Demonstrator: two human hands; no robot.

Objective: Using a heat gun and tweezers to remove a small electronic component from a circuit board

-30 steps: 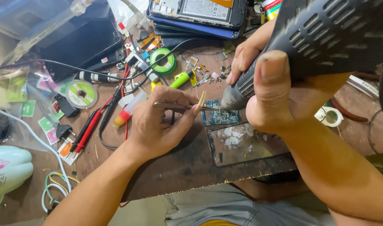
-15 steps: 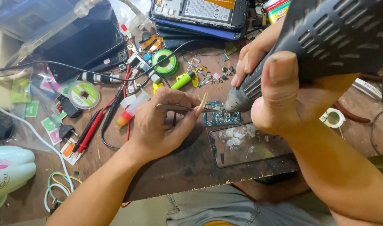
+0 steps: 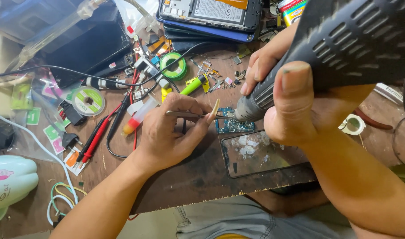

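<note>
My left hand (image 3: 171, 130) pinches metal tweezers (image 3: 187, 115) whose tips reach a small blue circuit board (image 3: 231, 125) on the wooden bench. My right hand (image 3: 286, 95) grips a black hot-air gun (image 3: 344, 48); its metal nozzle (image 3: 251, 108) points down at the right end of that board, almost touching it. A cracked glass panel (image 3: 260, 155) with white flakes on it lies just below the board.
Red and black probe leads (image 3: 100, 135), a green solder-wick spool (image 3: 173, 66), a grey tape reel (image 3: 88, 101), a green marker (image 3: 194, 84), opened phones (image 3: 211, 15) at the back, a white tape roll (image 3: 353, 125), a pale green object (image 3: 10, 181), loose wires (image 3: 63, 199).
The hot-air gun and my right hand have shifted slightly up and right in view. My left hand keeps the tweezers on the board, barely moved.
</note>
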